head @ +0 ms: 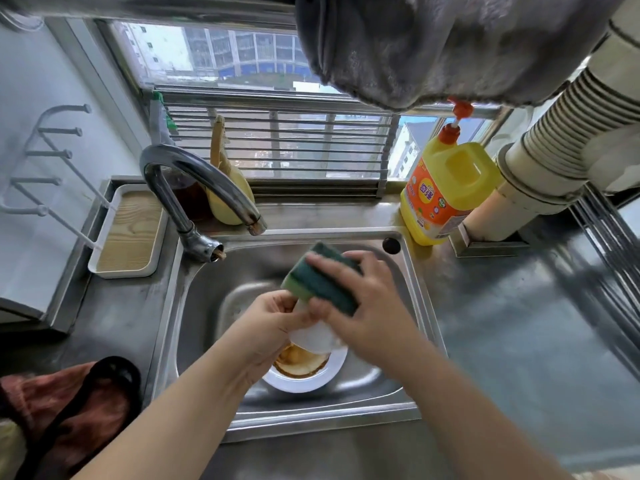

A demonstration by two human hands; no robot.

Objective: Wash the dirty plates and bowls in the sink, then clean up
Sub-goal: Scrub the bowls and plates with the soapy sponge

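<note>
- Cloth, reddish, with a black strap across it: on the counter, well to the left of the left forearm.
- Tray, white rim, wood-grain base: on the counter far left of the hands, beyond them; a white peg rack rises from it.
- Tap, curved steel: beyond the left hand, spout ending above the sink's far edge.
- Sink, stainless steel: both hands are held over its basin.
- Left hand: fingers curled round the rim of a white bowl, held tilted above the basin, just left of the right hand.
- Dirty plate, white with brown residue: on the sink floor, directly below the hands and partly hidden by the left wrist and the bowl.
- Sponge, green scouring face over a yellow-green layer: pressed against the bowl's upper part, motion-blurred.
- Right hand: grasping the sponge, fingers over its top, thumb at its near side.
- Detergent bottle, yellow with orange label and red pump: on the ledge beyond and to the right of the right hand.
- Grey towel: hanging high above the hands.
</note>
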